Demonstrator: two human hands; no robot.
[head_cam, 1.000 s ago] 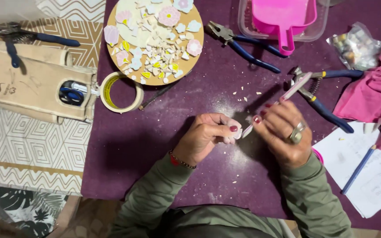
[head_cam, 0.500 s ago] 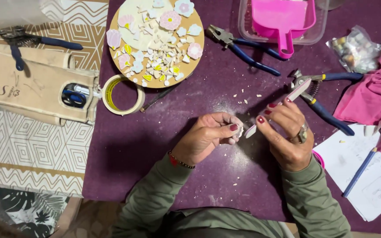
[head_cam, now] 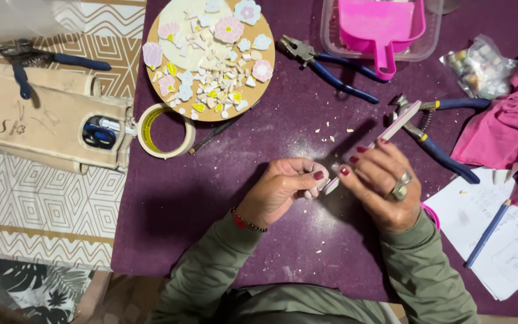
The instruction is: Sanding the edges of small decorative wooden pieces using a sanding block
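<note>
My left hand (head_cam: 283,189) pinches a small pale tile piece (head_cam: 318,174) between thumb and fingers over the purple mat (head_cam: 175,198). My right hand (head_cam: 382,183) grips a long pink and white file (head_cam: 400,123) that slants up to the right, its lower end touching the tile piece. Both hands meet at the centre of the mat. Pale dust and tiny chips lie around them.
A round wooden board (head_cam: 211,57) with flower-shaped and broken tile bits lies at the back. A tape roll (head_cam: 164,130), blue-handled nippers (head_cam: 325,63), more pliers (head_cam: 445,147), a pink scoop (head_cam: 382,27) in a clear tub, pink cloth (head_cam: 508,129), paper with pencil (head_cam: 487,231), and a canvas pouch (head_cam: 37,123) surround the hands.
The file has slid slightly along the tile piece and both hands shifted a little. Nothing else moved.
</note>
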